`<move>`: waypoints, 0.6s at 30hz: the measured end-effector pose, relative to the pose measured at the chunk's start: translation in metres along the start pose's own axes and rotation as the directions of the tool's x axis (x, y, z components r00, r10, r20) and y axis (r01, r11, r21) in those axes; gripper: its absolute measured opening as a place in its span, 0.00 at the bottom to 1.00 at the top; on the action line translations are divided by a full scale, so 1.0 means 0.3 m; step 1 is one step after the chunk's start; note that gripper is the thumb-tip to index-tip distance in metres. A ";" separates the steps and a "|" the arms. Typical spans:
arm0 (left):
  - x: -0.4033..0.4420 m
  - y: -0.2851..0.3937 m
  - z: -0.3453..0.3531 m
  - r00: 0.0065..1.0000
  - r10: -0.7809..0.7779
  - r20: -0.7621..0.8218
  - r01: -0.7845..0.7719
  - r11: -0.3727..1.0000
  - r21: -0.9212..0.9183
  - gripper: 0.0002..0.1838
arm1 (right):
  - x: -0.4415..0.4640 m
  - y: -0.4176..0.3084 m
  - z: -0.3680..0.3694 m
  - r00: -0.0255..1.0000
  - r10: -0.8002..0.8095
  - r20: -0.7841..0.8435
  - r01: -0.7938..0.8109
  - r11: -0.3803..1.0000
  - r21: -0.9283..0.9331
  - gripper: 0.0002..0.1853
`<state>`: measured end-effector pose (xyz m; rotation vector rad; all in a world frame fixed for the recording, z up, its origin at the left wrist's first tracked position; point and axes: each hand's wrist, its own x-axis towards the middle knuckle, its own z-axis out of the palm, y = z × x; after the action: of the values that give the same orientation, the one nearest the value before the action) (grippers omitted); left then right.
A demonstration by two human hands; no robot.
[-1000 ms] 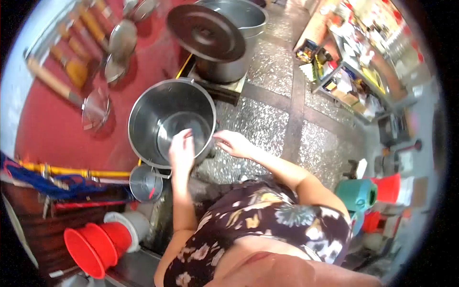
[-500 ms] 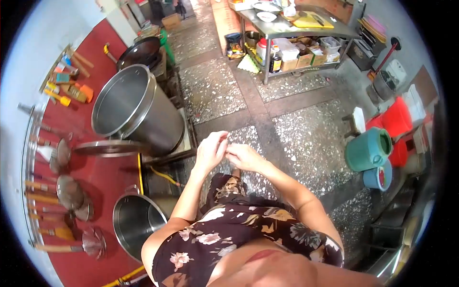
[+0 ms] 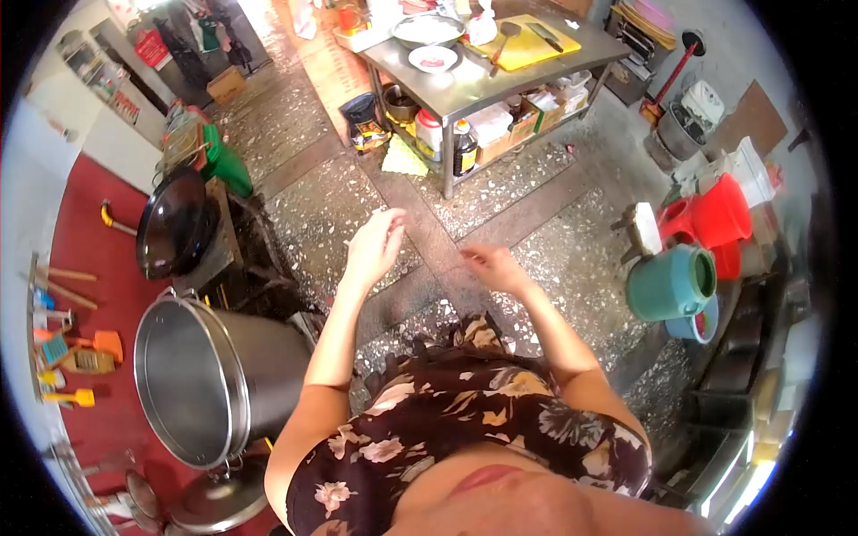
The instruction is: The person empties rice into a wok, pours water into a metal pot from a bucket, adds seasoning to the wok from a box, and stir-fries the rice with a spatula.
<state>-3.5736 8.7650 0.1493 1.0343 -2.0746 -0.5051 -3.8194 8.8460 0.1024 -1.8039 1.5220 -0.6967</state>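
In front of my body, my left hand (image 3: 375, 247) is raised over the floor with its fingers stretched out and nothing in it. My right hand (image 3: 497, 270) is level with it, a short way to the right, fingers loosely bent, slightly blurred and holding nothing. The two hands are apart and touch no object. Ahead is a steel table (image 3: 500, 82) with a yellow cutting board (image 3: 529, 45), a knife (image 3: 545, 37), a metal bowl (image 3: 427, 30) and a white plate (image 3: 433, 60) on it.
At left are a large steel pot (image 3: 183, 380), a metal lid (image 3: 223, 500) and a black wok (image 3: 179, 219). A green container (image 3: 670, 284) and a red bucket (image 3: 722, 211) stand at right. The speckled floor (image 3: 420, 201) leads to the table, whose lower shelf holds bottles and boxes.
My hands, close together before, have moved apart. I have stepped forward: the steel table looks nearer, and the large pot has slid down and left in view.
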 end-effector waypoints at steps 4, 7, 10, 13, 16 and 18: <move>0.406 -0.147 0.173 0.973 0.046 0.225 -0.014 0.989 -0.144 0.14 | 0.253 0.271 -0.209 0.956 0.241 -0.166 -0.229 0.969 0.090 0.16; 0.736 -0.278 0.298 0.923 0.119 0.367 -0.039 0.975 -0.218 0.14 | 0.528 0.533 -0.379 0.931 0.236 -0.277 -0.196 0.967 0.163 0.14; 1.084 -0.479 0.443 0.959 0.007 0.282 0.089 0.941 -0.326 0.12 | 0.901 0.803 -0.540 0.924 0.263 -0.279 -0.168 0.932 0.322 0.15; 1.453 -0.804 0.594 0.954 -0.206 0.219 0.282 0.866 -0.413 0.13 | 1.307 0.986 -0.714 0.895 0.210 -0.394 -0.098 0.953 0.286 0.14; 1.805 -1.010 0.649 0.855 -0.471 0.217 0.515 0.819 -0.254 0.16 | 1.655 1.080 -0.871 0.794 0.242 -0.558 -0.110 0.960 0.259 0.17; 1.969 -1.099 0.691 0.738 -0.654 0.164 0.669 0.680 -0.300 0.20 | 1.832 1.095 -0.966 0.759 0.288 -0.584 -0.185 0.955 0.231 0.18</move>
<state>-3.7972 8.0977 0.0760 1.5580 -1.4971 -1.2189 -4.1476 8.2297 0.0212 -1.2746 1.9969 -1.3249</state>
